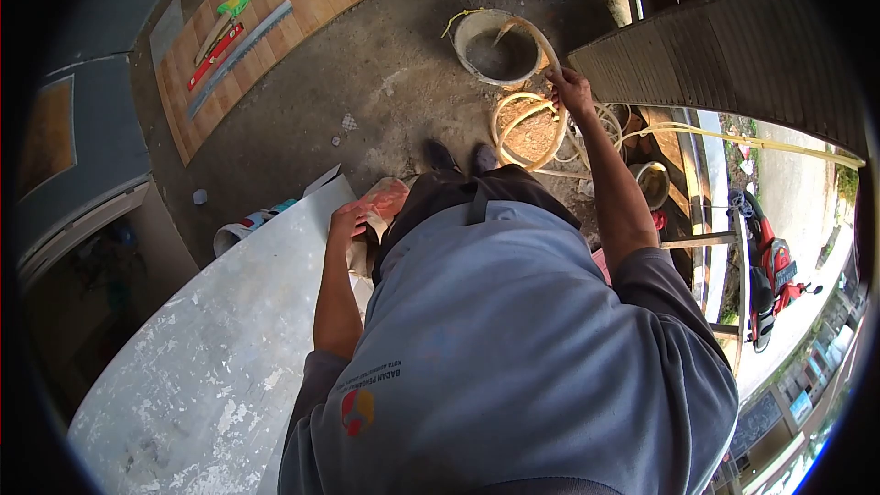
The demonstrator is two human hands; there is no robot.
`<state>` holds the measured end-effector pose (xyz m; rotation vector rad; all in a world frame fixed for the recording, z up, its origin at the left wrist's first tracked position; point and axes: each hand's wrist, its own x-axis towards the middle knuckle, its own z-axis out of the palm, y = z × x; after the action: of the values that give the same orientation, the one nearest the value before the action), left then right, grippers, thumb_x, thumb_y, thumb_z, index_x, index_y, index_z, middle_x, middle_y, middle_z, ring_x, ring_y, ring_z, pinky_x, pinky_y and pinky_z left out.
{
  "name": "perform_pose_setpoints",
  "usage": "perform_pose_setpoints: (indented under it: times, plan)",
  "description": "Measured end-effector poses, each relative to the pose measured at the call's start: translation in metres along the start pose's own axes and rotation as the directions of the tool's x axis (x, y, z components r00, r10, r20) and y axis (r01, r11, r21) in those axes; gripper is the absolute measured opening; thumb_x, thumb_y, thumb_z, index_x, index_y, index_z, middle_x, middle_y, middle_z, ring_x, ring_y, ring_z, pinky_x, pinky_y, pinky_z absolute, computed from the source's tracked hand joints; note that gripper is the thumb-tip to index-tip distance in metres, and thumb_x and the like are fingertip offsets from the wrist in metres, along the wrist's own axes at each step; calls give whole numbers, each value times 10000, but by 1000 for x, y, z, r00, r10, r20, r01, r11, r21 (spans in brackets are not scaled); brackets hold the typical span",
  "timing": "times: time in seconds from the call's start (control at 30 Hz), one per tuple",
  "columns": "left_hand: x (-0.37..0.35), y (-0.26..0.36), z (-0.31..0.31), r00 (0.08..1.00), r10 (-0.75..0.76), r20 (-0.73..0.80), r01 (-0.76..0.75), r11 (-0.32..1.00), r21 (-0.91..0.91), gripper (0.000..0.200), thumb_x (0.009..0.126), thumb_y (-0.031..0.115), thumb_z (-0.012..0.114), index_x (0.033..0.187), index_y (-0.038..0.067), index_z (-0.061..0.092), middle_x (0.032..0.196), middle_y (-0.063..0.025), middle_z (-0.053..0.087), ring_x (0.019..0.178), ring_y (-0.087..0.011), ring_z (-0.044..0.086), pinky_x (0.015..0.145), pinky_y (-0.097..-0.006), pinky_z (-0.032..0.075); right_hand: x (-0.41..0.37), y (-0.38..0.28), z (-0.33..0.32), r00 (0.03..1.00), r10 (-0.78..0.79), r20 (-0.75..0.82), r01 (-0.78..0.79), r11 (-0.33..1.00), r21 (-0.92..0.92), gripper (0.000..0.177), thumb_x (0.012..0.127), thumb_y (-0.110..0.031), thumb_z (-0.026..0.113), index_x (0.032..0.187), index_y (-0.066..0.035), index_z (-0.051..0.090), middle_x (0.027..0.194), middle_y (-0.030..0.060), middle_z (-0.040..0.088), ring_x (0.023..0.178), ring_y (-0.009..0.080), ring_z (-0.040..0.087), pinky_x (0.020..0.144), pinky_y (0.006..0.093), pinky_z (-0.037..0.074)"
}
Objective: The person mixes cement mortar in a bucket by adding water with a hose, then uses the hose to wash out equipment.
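My right hand (570, 93) is closed round a pale yellowish hose (544, 44). The hose's end hangs into a round bucket (475, 30) with grey contents, and the rest lies in loops on the floor below. My left hand (346, 222) is at the corner of the white-flecked grey table, its fingers curled against the edge of a reddish plastic bag (387, 198). The bag partly blends with those fingers, and beneath it is a tan sack-like piece.
Wood-patterned sheeting (266, 23) at upper left carries a red level (215, 57), a long metal straightedge (240, 59) and a green item (238, 0). A worn grey table (197, 357) fills the lower left. A smaller bucket (651, 185) and a red motorcycle (777, 266) are on the right.
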<state>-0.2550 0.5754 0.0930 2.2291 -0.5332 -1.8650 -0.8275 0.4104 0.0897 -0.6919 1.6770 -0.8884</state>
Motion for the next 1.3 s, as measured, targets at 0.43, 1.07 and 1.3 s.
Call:
perform_pose_setpoints:
  times: [0.43,1.07,1.3]
  plan:
    - [-5,1,3,1000,0,-4,1,1000,16,295,918,186,567,1198,99,601,1070,-52,648,1013,-211,615,857,-399,512,6,0,5,1000,-2,5,2,1000,-2,277,890,-234,676,998,18,636,654,43,552,481,123,535,432,271,463]
    - [16,-12,-3,999,13,33,-13,1000,2,408,880,229,627,1260,88,580,1111,-11,681,1002,-200,624,876,-401,497,0,-2,4,1000,-13,2,13,1000,23,232,900,-220,669,949,4,628,625,36,535,461,121,525,419,269,454]
    - [11,-8,-1,1000,18,19,-18,1000,4,370,870,244,645,1210,102,613,1052,-19,678,986,-184,632,851,-390,503,0,-2,5,1000,-8,-15,8,1000,-3,237,897,-224,672,955,1,629,636,40,538,466,127,535,426,270,466]
